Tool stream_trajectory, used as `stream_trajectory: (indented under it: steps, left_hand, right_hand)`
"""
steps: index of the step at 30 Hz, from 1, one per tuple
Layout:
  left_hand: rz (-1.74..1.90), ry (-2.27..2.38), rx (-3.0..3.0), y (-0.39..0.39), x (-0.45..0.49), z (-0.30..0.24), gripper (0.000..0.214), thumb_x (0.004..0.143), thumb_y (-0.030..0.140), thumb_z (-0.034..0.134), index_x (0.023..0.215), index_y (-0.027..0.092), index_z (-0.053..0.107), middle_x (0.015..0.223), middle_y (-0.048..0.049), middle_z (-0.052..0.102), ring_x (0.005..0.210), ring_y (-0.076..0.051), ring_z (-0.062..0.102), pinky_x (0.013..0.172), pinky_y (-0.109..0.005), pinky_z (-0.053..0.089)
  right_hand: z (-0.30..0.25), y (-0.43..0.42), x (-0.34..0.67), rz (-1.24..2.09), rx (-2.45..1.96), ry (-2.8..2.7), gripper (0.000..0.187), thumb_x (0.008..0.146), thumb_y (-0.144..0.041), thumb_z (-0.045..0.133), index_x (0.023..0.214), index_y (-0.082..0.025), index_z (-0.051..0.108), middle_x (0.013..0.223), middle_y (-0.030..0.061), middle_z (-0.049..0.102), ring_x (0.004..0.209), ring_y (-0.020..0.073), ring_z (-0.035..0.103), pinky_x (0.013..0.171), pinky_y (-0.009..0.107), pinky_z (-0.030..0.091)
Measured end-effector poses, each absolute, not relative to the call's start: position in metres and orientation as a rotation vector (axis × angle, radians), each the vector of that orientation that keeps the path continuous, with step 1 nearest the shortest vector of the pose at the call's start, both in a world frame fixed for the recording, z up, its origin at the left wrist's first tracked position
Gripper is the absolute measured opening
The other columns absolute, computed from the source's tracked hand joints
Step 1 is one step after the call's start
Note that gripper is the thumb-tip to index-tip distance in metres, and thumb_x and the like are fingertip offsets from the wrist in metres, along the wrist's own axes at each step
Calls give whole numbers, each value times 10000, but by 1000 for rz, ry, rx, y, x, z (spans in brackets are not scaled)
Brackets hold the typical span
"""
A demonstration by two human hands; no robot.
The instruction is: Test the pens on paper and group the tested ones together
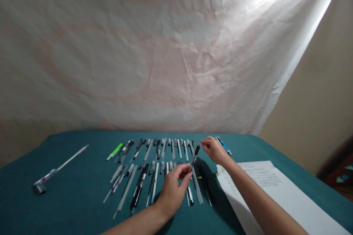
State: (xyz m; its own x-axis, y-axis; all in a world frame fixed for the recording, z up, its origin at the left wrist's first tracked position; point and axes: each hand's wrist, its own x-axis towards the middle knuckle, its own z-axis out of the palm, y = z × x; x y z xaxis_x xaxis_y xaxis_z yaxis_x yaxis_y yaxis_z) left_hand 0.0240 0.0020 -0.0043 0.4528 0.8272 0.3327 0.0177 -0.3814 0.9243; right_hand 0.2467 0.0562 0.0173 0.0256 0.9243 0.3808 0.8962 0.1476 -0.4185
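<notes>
A pen (196, 152) with a black grip is held slanted above the table, its upper end leaning right. My left hand (176, 185) pinches its lower end between thumb and fingers. At the upper end, the fingertips of my right hand (213, 149) are pinched together at the pen's tip; any small part between them is too small to make out. Below and around my left hand lie pens in two rows, with pen caps and clear barrels among them. A white pen (154, 183) is just left of my left hand, and a dark pen (138, 191) is farther left.
Written paper sheets (275, 194) lie at the right, under my right forearm. Blue pens (224, 146) lie behind my right hand. A green highlighter (114, 152) ends the back row. At far left is a long clear wrapper (64, 164) on the green tablecloth (68, 209).
</notes>
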Motion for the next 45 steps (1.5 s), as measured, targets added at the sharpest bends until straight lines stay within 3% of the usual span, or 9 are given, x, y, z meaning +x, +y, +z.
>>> stream_trajectory:
  steps: [4, 9, 39, 45]
  left_hand:
    - [1080, 726, 1733, 1, 24, -5, 224, 830, 268, 501, 1018, 179, 585, 956, -63, 638, 874, -184, 591, 789, -311, 481]
    - [1074, 733, 1746, 1, 24, -7, 209, 832, 270, 496, 996, 180, 589, 938, -55, 643, 861, -178, 596, 782, -293, 472]
    - [1089, 757, 1773, 1, 23, -8, 209, 833, 273, 496, 994, 180, 589, 950, -61, 641, 886, -192, 585, 799, -300, 449]
    - [1086, 776, 1773, 0, 23, -7, 205, 823, 281, 504, 978, 181, 593, 940, -64, 643, 875, -196, 589, 795, -307, 455]
  right_hand:
    - [55, 38, 244, 552, -1401, -1584, 282, 786, -342, 529, 962, -151, 637, 828, 55, 654, 759, 162, 583, 677, 262, 448]
    - [82, 17, 230, 896, -1031, -1251, 282, 688, -368, 669, 898, -181, 644, 839, 36, 632, 754, 132, 557, 718, 260, 438]
    - [91, 2, 217, 970, -1157, -1532, 277, 687, -393, 660, 836, -159, 658, 705, 8, 603, 627, 96, 487, 594, 222, 395]
    - [90, 3, 216, 928, -1184, -1585, 277, 694, -421, 643, 752, -150, 628, 654, -4, 569, 601, 94, 467, 563, 217, 378]
